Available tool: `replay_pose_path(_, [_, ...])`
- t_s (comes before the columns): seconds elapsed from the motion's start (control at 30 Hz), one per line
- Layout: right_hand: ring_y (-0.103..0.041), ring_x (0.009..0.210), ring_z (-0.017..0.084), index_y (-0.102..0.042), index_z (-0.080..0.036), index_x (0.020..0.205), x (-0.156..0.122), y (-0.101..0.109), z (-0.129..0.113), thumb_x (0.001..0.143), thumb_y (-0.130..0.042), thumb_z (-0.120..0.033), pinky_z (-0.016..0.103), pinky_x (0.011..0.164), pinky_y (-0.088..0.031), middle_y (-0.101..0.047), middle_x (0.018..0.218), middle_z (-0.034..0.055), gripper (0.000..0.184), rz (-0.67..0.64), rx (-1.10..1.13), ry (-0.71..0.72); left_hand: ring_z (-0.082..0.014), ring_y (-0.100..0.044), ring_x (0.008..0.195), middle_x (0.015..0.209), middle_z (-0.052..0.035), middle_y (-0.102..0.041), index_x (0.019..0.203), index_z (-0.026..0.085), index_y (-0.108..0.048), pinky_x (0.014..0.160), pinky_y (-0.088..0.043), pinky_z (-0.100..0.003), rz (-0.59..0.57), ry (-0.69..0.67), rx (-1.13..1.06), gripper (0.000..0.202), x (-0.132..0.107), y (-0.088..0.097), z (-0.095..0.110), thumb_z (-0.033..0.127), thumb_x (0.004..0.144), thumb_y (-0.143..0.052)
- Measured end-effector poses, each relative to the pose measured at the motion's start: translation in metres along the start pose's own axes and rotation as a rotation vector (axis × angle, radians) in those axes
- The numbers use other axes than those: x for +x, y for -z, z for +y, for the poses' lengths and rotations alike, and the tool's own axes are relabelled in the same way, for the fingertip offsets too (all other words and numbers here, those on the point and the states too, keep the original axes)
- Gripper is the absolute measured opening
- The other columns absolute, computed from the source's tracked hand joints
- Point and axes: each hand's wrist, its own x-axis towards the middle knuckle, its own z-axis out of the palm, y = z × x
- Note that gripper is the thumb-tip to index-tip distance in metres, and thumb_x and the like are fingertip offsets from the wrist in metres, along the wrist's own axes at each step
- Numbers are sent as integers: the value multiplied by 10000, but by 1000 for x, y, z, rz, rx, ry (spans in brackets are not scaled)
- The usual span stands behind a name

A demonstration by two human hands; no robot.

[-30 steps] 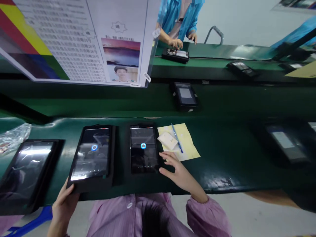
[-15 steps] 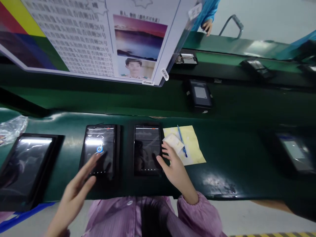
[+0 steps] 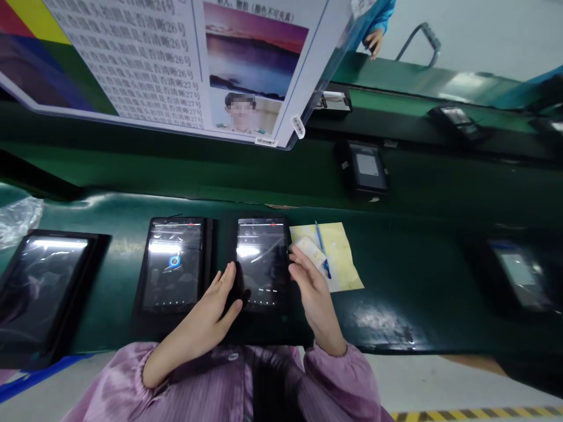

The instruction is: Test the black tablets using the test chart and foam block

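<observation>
Apparently steadying tablet [image 3: 261, 266], flat on green bench [image 3: 396, 278] between left hand [image 3: 210, 313], open at one edge, and right hand [image 3: 314, 295], loosely open near the other, contact unclear. Next, probably calls for light, even edge pressure.

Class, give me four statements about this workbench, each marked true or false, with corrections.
1. The blue pen lies on the yellow paper. True.
2. The left hand holds the blue pen. False: it is at the left edge of the tablet beside the yellow paper.
3. The next tablet left of that one shows a blue ring. True.
4. The right hand rests on the blue ring. False: it is by the other tablet's right edge.
</observation>
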Motion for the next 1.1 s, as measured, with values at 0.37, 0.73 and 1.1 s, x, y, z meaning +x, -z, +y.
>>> replay_pose_path(0.37, [-403,1584,342,-626,-236,1481,12,-30,21,886,-634,-772,546,1346,-291,-544,1623,71,800,77,226,-48,-293,-282,1634,1749,-55,-346,1690,424,-185,1337,-245,-562,227,-105,-75,710,-6,-4,7,515,1064,-505])
replay_pose_path(0.73, [-591,1446,293,-727,-315,1381,-15,-90,-128,1016,-629,-599,459,1243,-478,-710,1445,22,473,-403,602,697,-287,-635,1240,1360,-118,-566,1496,239,-412,980,-597,-390,1082,-510,-16,871,-43,30,99,349,780,-898])
replay_pose_path(1.1, [-651,1363,283,-691,-320,1429,-35,-85,-134,1040,-593,-591,452,1183,-531,-738,1381,33,484,-552,665,759,-278,-605,1202,1239,-90,-557,1441,230,-467,910,-593,-354,1217,-569,124,816,-61,22,107,311,755,-902])
